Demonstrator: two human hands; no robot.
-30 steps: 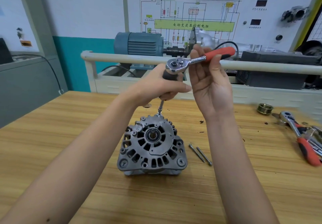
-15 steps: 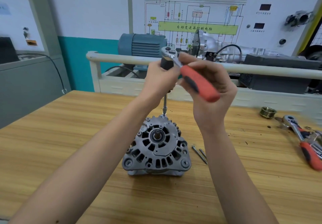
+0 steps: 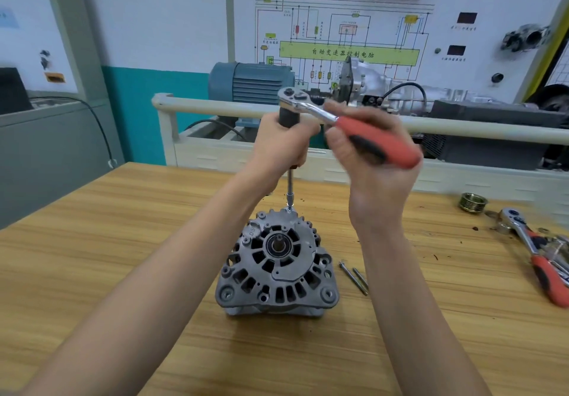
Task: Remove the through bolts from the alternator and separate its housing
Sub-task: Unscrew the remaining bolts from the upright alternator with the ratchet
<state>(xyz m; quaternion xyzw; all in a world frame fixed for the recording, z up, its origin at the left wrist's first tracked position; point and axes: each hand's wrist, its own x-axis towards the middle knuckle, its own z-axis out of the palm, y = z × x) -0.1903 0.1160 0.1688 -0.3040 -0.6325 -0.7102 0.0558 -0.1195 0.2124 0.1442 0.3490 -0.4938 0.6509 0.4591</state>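
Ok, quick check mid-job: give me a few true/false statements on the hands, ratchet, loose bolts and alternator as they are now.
1. The right hand grips the ratchet by its red handle. True.
2. The left hand rests flat on the alternator. False: it holds the dark grip under the ratchet head.
3. Two bolts lie on the table right of the alternator. True.
4. The second ratchet lies at the left edge. False: far right.
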